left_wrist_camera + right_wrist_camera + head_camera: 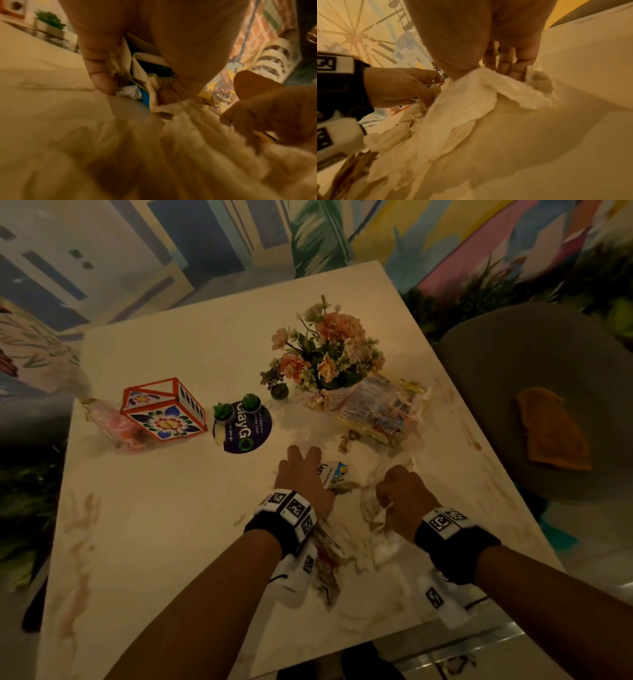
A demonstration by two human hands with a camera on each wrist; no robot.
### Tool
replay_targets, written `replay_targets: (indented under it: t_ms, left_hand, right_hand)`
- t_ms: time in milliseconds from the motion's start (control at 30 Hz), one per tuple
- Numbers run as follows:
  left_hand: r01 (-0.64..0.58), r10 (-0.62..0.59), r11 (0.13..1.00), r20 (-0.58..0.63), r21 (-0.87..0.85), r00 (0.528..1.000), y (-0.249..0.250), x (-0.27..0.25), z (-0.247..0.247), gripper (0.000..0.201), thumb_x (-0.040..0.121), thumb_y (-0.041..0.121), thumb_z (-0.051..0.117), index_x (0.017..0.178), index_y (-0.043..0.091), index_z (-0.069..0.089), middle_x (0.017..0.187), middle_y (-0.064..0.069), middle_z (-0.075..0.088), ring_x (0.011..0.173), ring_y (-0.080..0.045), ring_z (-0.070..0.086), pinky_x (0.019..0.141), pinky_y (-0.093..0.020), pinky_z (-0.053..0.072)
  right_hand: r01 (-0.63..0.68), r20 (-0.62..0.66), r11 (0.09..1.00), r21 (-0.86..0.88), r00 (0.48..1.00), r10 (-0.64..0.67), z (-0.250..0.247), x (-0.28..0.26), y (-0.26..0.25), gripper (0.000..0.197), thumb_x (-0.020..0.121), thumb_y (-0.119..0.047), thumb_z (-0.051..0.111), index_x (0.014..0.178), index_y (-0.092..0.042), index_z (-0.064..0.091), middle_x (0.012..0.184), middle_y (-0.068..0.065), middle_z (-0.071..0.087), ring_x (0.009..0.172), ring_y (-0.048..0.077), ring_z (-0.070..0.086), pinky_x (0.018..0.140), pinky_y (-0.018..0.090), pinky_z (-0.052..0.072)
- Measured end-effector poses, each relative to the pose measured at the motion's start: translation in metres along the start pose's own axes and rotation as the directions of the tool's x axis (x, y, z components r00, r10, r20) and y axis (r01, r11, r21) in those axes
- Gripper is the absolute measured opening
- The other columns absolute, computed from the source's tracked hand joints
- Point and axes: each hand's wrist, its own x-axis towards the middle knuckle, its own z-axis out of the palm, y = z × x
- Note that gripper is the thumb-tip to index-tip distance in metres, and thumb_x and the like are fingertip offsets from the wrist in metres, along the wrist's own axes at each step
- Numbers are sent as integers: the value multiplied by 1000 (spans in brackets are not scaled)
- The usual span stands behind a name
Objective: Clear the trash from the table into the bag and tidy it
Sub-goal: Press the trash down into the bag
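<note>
On the stained white table [164, 525], my left hand [308, 470] grips a small white and blue carton [337, 470] together with crumpled wrappers. In the left wrist view my thumb presses the carton [139, 67] against my left hand's [133, 92] curled fingers. My right hand [394, 491] grips a crumpled white tissue [376, 529] that trails back to the near edge. The right wrist view shows the tissue [471, 101] bunched between thumb and fingers of my right hand [488, 70]. A yellow snack wrapper [380, 409] lies farther back. A clear plastic bag [106, 422] sits at the far left.
A flower bouquet [329, 350] stands behind the hands, beside the yellow wrapper. A colourful floral box [164, 412] and two small green plants [236, 407] on a dark round sticker are at the left. A grey chair [534, 392] with an orange cloth [551, 429] stands at the right.
</note>
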Motion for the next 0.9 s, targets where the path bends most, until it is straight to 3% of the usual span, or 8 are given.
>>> replay_targets:
  t_ms: [133,233,367,500,633,733,833,900]
  left_hand:
    - [58,-56,977,15,-205,998,-11,2,-8,65,61,35,83,110,21,42,108,-5,33,81,-26,49,69,-32,48]
    - [95,-95,917,19,-386,995,-20,2,-15,57,66,36,80,110,20,48,109,-5,37,86,-22,48,70,-31,45]
    - [73,-102,790,-12,-608,995,-30,-2,-27,47,62,26,76,103,21,52,106,-8,51,82,-25,55,58,-29,42]
    - [-9,-94,622,-85,-783,992,-35,-14,-45,46,49,21,70,93,20,56,93,-3,58,76,-25,56,64,-41,51]
    - [-74,-107,505,-147,-860,983,-50,-20,-59,48,41,16,69,87,23,59,99,-10,62,80,-29,59,64,-45,54]
    - [-78,-130,436,-148,-897,980,-67,-26,-65,52,35,17,68,86,20,61,97,-10,64,81,-29,58,65,-44,53]
    - [-55,-145,385,-120,-921,982,-90,-34,-68,51,34,12,68,84,19,62,97,-13,64,84,-29,59,69,-43,51]
    - [-44,-140,323,-93,-945,986,-108,-38,-69,50,36,5,65,85,16,61,94,-12,64,84,-30,59,69,-42,50]
  right_hand:
    - [-23,-14,996,90,1000,25,-9,7,0,21,71,-1,60,72,-17,47,93,3,44,90,28,51,71,29,40]
    - [-81,-132,975,206,985,110,-23,4,-1,18,71,-5,66,68,-15,50,79,3,49,76,23,47,67,25,35]
    - [-49,-249,912,407,955,163,-47,-4,-6,21,66,-1,68,60,-14,52,65,6,54,66,24,51,64,28,42]
    - [29,-344,853,522,922,179,-73,-11,-18,35,66,7,68,55,-19,48,62,5,53,57,15,47,55,21,39]
    - [99,-369,818,566,918,144,-94,-8,-34,36,68,12,64,58,-16,44,58,-1,44,53,11,38,48,9,34]
    - [120,-328,821,558,941,86,-95,3,-53,36,70,15,61,64,-18,47,66,3,48,59,16,42,58,22,39]
    - [75,-255,862,501,965,64,-87,12,-81,23,73,10,61,79,-12,65,79,15,61,77,26,57,70,31,46]
    - [20,-227,910,415,971,82,-83,16,-102,14,78,5,61,64,-1,62,70,18,59,71,28,57,65,31,46]
